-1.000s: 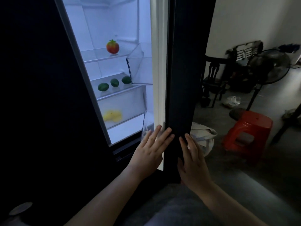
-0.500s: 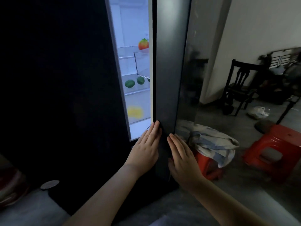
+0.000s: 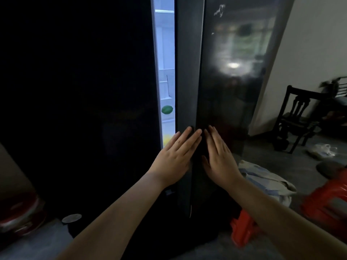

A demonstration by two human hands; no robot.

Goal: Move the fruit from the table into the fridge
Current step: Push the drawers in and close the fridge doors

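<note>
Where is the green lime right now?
The green lime sits on a shelf inside the fridge, seen through the narrow lit gap left of the fridge door, above the left hand.

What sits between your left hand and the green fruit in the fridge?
Only the lit gap: a pale shelf edge and a yellow blur below the green fruit, just above the left hand, which lies flat on the door's edge. Head view.
</note>
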